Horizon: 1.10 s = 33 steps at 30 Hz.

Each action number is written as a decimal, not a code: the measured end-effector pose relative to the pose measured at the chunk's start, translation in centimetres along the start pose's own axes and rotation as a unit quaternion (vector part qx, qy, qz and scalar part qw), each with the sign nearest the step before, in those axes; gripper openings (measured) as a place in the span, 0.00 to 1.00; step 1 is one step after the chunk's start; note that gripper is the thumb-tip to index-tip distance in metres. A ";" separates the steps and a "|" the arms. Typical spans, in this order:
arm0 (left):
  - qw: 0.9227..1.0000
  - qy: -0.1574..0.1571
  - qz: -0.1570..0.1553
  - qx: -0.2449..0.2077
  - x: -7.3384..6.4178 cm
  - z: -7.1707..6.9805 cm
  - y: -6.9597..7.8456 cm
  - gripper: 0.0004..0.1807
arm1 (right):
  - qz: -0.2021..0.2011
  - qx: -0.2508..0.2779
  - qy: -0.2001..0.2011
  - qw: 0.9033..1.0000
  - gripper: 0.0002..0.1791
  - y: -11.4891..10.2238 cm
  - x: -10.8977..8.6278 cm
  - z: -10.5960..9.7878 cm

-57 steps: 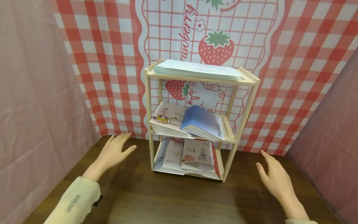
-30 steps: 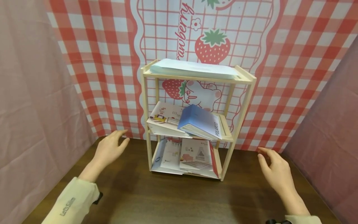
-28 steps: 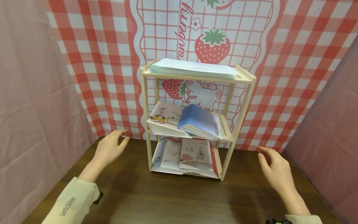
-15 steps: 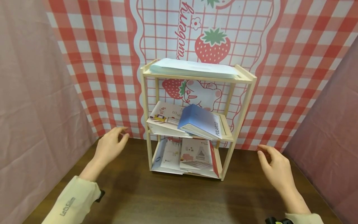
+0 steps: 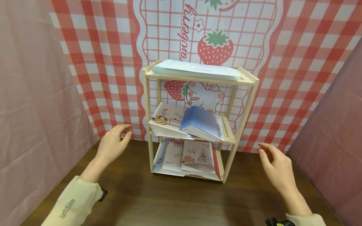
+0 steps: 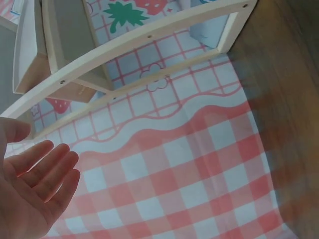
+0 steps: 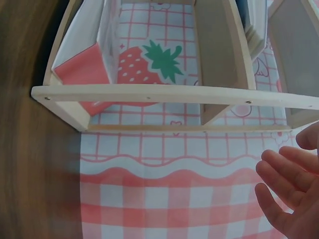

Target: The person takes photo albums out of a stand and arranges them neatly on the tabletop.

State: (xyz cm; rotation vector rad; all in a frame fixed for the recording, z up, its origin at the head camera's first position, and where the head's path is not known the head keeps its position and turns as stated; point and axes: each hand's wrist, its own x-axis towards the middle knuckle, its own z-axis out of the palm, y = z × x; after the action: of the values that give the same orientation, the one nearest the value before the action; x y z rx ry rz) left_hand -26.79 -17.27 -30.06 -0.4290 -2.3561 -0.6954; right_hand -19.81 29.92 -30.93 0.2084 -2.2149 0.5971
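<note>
A light wooden shelf rack [image 5: 245, 110] stands in the middle of the table. My left hand [image 5: 111, 146] hovers to its left, fingers loosely bent and holding nothing. On the other side my right hand [image 5: 278, 168] is likewise relaxed, apart from the rack. A pale blue-green book [image 5: 195, 68] lies flat on top. The middle shelf bears a blue POLAROID book [image 5: 202, 122], overlapping a white illustrated book [image 5: 167, 117]. Leaning on the bottom shelf are a white book with a red edge [image 5: 199, 158] and another white book [image 5: 173, 157]. Both wrist views show the hands' bare palms beside the rack's side frames.
A red-and-white checked strawberry cloth [image 5: 113, 62] hangs behind the rack. Pink cloths [image 5: 34, 94] hang on either side. The dark wooden table [image 5: 169, 204] stretches in front of the rack.
Both hands have lifted slightly and their fingers have bent more. The head view has shifted a little. The books and rack stay in place.
</note>
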 end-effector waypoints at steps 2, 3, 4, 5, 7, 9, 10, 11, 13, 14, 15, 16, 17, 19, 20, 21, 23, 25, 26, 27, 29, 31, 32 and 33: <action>1.000 0.003 0.003 -0.003 0.1 0.0 0.2 0.16 | -0.003 0.003 0.002 1.000 0.12 -0.2 0.2 0.0; 1.000 0.005 0.002 -0.004 0.1 0.0 0.3 0.16 | -0.004 0.004 0.003 1.000 0.12 -0.2 0.2 -0.1; 1.000 0.006 0.001 -0.005 0.1 -0.1 0.4 0.16 | -0.005 0.005 0.005 1.000 0.12 -0.3 0.3 -0.1; 1.000 0.007 0.000 -0.007 0.2 -0.1 0.5 0.16 | -0.007 0.006 0.008 1.000 0.12 -0.3 0.3 -0.1; 1.000 0.009 -0.003 -0.007 0.3 -0.2 0.6 0.16 | -0.010 0.008 0.010 1.000 0.12 -0.5 0.4 -0.1; 1.000 0.010 -0.004 -0.008 0.3 -0.4 0.7 0.16 | -0.011 0.009 0.012 1.000 0.12 -0.7 0.4 -0.1; 1.000 0.010 -0.004 -0.008 0.3 -0.6 0.8 0.16 | -0.013 0.010 0.013 1.000 0.12 -0.7 0.5 0.0; 1.000 0.011 -0.005 -0.007 0.3 -0.6 0.8 0.16 | -0.012 0.011 0.013 1.000 0.12 -0.8 0.5 0.0; 1.000 0.011 -0.005 -0.009 0.3 -0.8 0.9 0.15 | -0.010 0.011 0.013 1.000 0.12 -1.0 0.5 0.0; 1.000 0.011 -0.006 -0.010 0.4 -0.9 1.0 0.16 | -0.008 0.012 0.014 1.000 0.12 -1.0 0.5 0.0; 1.000 0.012 -0.007 -0.011 0.5 -0.9 1.1 0.16 | -0.007 0.012 0.015 1.000 0.12 -1.1 0.5 0.0; 1.000 0.013 -0.007 -0.013 0.6 -0.9 1.2 0.16 | -0.005 0.013 0.016 1.000 0.12 -1.2 0.5 -0.1; 1.000 0.015 -0.006 -0.015 0.6 -0.9 1.4 0.16 | -0.004 0.013 0.016 1.000 0.11 -1.3 0.5 -0.1; 1.000 0.019 -0.004 -0.020 0.9 -0.9 1.6 0.16 | -0.005 0.016 0.017 1.000 0.11 -1.4 0.6 -0.2; 1.000 0.022 -0.002 -0.021 0.9 -1.0 1.8 0.16 | -0.006 0.017 0.018 1.000 0.11 -1.4 0.6 -0.2; 0.999 0.025 0.000 -0.023 1.0 -1.0 1.9 0.16 | -0.007 0.019 0.017 1.000 0.11 -1.5 0.7 -0.3; 0.999 0.033 0.004 -0.027 1.1 -1.1 2.2 0.15 | -0.009 0.021 0.016 1.000 0.11 -1.6 0.8 -0.3; 0.999 0.040 0.008 -0.031 1.1 -1.2 2.4 0.14 | -0.010 0.023 0.014 1.000 0.11 -1.7 0.8 -0.3; 0.998 0.044 0.009 -0.034 1.1 -1.2 2.5 0.14 | -0.010 0.024 0.014 1.000 0.11 -1.8 0.8 -0.3; 0.998 0.046 0.010 -0.037 1.2 -1.3 2.7 0.14 | -0.009 0.025 0.013 1.000 0.11 -1.8 0.9 -0.3; 0.998 0.048 0.013 -0.041 1.2 -1.3 2.9 0.14 | -0.008 0.026 0.013 1.000 0.11 -1.9 0.9 -0.3; 0.998 0.048 0.016 -0.042 1.2 -1.4 3.1 0.14 | -0.007 0.027 0.014 1.000 0.11 -2.0 1.0 -0.4; 0.998 0.048 0.019 -0.044 1.2 -1.4 3.2 0.14 | -0.007 0.028 0.016 0.999 0.11 -2.0 1.0 -0.4; 0.998 0.047 0.020 -0.043 1.3 -1.3 3.3 0.14 | -0.008 0.029 0.016 0.999 0.11 -2.1 1.0 -0.4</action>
State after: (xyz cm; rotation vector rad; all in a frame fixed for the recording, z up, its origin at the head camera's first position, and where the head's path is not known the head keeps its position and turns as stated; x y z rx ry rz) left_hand -25.56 -15.22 -27.11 -0.4693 -2.2291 -0.7843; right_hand -19.50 28.34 -29.22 0.2431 -2.1646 0.6517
